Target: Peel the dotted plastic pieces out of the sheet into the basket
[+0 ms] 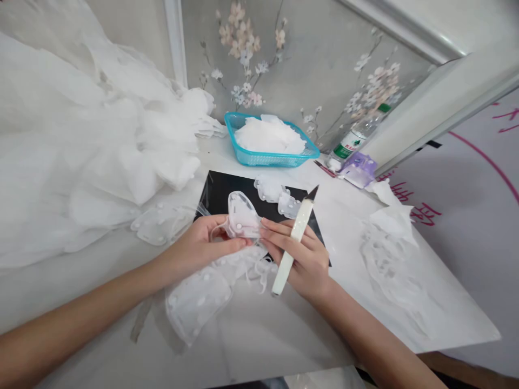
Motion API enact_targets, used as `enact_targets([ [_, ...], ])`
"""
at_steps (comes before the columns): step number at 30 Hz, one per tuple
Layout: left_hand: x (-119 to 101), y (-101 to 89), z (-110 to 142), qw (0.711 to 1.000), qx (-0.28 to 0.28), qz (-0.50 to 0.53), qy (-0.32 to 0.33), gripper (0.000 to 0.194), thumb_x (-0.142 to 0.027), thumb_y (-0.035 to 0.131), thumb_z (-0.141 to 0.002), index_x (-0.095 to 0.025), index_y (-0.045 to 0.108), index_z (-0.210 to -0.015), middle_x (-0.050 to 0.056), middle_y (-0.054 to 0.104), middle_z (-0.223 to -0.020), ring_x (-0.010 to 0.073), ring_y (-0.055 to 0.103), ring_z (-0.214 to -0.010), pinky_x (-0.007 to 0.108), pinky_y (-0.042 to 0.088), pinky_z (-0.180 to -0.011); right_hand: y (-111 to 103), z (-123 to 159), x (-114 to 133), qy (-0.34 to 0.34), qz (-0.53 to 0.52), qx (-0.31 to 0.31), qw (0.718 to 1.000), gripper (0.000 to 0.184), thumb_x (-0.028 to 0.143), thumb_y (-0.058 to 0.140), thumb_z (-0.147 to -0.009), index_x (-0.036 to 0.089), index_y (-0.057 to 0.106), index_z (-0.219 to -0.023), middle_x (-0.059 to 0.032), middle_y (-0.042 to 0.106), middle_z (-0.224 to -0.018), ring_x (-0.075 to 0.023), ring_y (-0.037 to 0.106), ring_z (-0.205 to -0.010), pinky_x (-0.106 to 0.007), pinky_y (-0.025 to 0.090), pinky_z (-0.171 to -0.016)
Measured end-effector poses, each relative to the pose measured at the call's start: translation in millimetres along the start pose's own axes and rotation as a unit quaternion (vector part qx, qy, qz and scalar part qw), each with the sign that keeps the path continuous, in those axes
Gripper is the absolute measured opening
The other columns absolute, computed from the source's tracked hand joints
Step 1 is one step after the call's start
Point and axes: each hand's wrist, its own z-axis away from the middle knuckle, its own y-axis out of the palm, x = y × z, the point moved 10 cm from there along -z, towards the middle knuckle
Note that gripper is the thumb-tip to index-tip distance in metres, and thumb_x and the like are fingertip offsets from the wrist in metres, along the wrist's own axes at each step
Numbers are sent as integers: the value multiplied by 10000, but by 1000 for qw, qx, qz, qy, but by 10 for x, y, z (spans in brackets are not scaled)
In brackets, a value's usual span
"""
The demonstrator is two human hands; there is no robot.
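Note:
My left hand (206, 237) is closed on a white, translucent plastic-like piece (242, 213) with a rounded outline and small dots. The fingertips of my right hand (302, 254) pinch the same piece at its right edge. A craft knife (292, 246) with a pale handle lies across the fingers of that hand, its dark pointed blade up and to the right. Below my hands hangs or lies another dotted white piece (198, 302) with thin curly strips (259, 270). Behind them a black mat (219, 189) carries more dotted white pieces (270, 190).
A large heap of thin white sheets (101, 124) fills the left. At the back stands a blue basket (267, 159) of white pieces. A water bottle (357, 138), a purple packet (359, 170) and white scraps (393, 270) are on the right of the white table (259, 346).

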Motion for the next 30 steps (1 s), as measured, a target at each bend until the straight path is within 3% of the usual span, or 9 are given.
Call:
enact_targets([
  [4,-46,-4,10,1000,-10,-5,17,300,-377,712,-684,-180,667,-906,42,706,-903,212,631,-839,299,489,-721,-17,43,62,-28,13,-10,999,361,42,631,-755,245,611,-1053,-43,702,-1029,-165,669,-874,-318,560,-734],
  [7,-1,-38,11,999,-36,31,-9,293,-374,702,-696,-171,668,-905,52,712,-883,214,642,-811,304,497,-697,31,35,46,-12,-9,12,1000,331,67,604,-781,257,616,-1051,-38,692,-1058,-168,665,-892,-328,556,-763],
  [11,25,-60,4,996,-47,81,-16,272,-352,716,-687,-185,672,-897,38,718,-892,197,651,-830,289,494,-735,49,19,-65,57,-77,40,995,242,224,554,-855,235,604,-1091,-59,689,-1055,-186,652,-937,-334,538,-801],
  [14,35,-94,-2,993,-57,104,-8,244,-335,724,-680,-202,670,-877,16,719,-887,186,650,-851,273,491,-749,-33,26,-204,134,-117,26,984,323,371,377,-933,235,572,-1151,-65,691,-1023,-179,659,-843,-338,534,-751],
  [17,25,-100,-8,993,-50,103,8,225,-311,705,-700,-205,668,-895,17,714,-911,187,641,-898,281,482,-800,-62,8,-268,167,-100,27,980,243,293,424,-920,235,599,-1077,-60,691,-1033,-178,654,-864,-339,520,-783],
  [20,10,-91,-8,996,-38,79,18,254,-318,689,-713,-199,669,-937,38,707,-941,200,634,-910,301,482,-806,49,-31,-225,142,-85,61,984,185,191,525,-864,234,618,-1018,-58,652,-1145,-184,632,-968,-349,508,-841],
  [25,36,-77,-3,999,-36,22,-2,280,-407,695,-690,-188,685,-865,33,706,-837,197,636,-795,280,491,-684,149,-27,-145,108,-91,54,989,170,147,570,-833,235,643,-958,-53,689,-1060,-194,640,-975,-359,525,-822],
  [30,39,-102,1,997,-54,-46,-10,284,-459,679,-693,-176,679,-724,5,676,-701,144,583,-623,213,412,-517,201,25,-132,119,-114,65,984,195,159,559,-841,247,647,-991,-39,692,-1050,-189,637,-998,-353,529,-832],
])
